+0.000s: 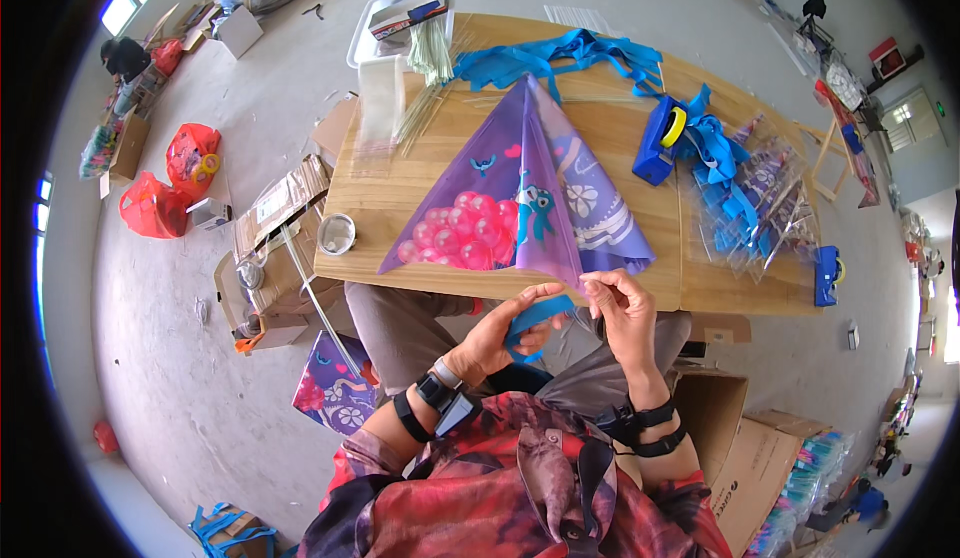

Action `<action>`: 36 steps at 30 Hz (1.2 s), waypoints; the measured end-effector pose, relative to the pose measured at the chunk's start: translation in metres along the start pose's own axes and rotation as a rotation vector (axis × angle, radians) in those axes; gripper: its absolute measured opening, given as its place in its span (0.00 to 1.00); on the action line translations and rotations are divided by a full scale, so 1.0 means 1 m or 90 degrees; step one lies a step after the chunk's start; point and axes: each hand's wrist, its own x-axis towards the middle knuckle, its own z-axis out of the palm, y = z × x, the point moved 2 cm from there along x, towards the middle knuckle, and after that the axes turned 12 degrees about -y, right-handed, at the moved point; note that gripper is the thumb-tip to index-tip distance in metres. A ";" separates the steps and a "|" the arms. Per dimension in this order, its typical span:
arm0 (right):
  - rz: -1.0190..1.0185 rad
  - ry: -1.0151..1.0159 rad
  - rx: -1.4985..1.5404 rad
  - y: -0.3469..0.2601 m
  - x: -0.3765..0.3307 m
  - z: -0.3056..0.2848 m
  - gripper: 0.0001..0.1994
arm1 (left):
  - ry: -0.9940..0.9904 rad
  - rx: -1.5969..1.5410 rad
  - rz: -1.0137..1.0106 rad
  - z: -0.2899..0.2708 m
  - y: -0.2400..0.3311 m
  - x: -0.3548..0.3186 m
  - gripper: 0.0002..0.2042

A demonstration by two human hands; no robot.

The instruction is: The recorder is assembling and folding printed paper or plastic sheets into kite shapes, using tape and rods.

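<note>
A purple triangular kite (460, 178) with printed pink balloons and a blue cartoon figure lies spread on the wooden table. Its lower middle point hangs over the near edge, between my hands. A strip of blue ribbon (541, 316) is gripped in my left hand (490, 338), with part of it hanging below the palm. My right hand (625, 318) is closed in a pinch at the kite's lower point. Whether the ribbon touches the kite there I cannot tell.
Blue ribbons (570, 58) pile along the table's far side. A blue tape dispenser (656, 148) stands right of the kite, before clear-wrapped packages (755, 203). Thin sticks (430, 58), a small round container (337, 233) and a second dispenser (827, 276) sit near the edges. An open carton (710, 408) stands right.
</note>
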 end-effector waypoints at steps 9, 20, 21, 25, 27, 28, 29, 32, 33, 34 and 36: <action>0.133 -0.041 0.061 0.034 -0.014 -0.024 0.17 | -0.005 0.009 0.068 0.011 0.002 0.011 0.20; 0.009 -0.163 0.206 0.011 -0.011 -0.009 0.27 | -0.094 0.003 0.105 0.013 -0.007 0.016 0.30; -0.004 -0.166 0.185 0.009 -0.009 -0.008 0.24 | -0.087 0.019 0.078 0.013 -0.009 0.016 0.30; 0.081 -0.162 0.139 0.002 -0.005 0.000 0.12 | -0.139 0.034 0.020 0.004 -0.015 0.016 0.29; 0.095 -0.123 0.071 0.000 -0.003 0.000 0.10 | -0.057 0.074 -0.005 0.007 -0.019 0.016 0.27; 0.107 -0.085 0.003 0.000 -0.002 0.000 0.09 | 0.026 0.115 -0.030 0.008 -0.019 0.015 0.25; 0.108 -0.085 0.002 -0.001 -0.002 0.001 0.09 | 0.027 0.114 -0.029 0.004 -0.019 0.016 0.25; 0.050 -0.003 -0.199 -0.004 -0.002 0.002 0.10 | 0.026 0.124 0.036 -0.005 -0.013 0.018 0.22; 0.059 0.013 -0.151 -0.001 -0.001 0.004 0.10 | 0.028 0.240 0.030 -0.005 -0.012 0.017 0.20; 0.069 0.028 -0.103 0.001 -0.001 0.005 0.11 | 0.031 0.355 0.025 -0.005 -0.010 0.016 0.18; 0.103 0.017 -0.112 -0.002 -0.002 0.006 0.11 | -0.005 0.407 0.006 -0.001 -0.010 0.020 0.17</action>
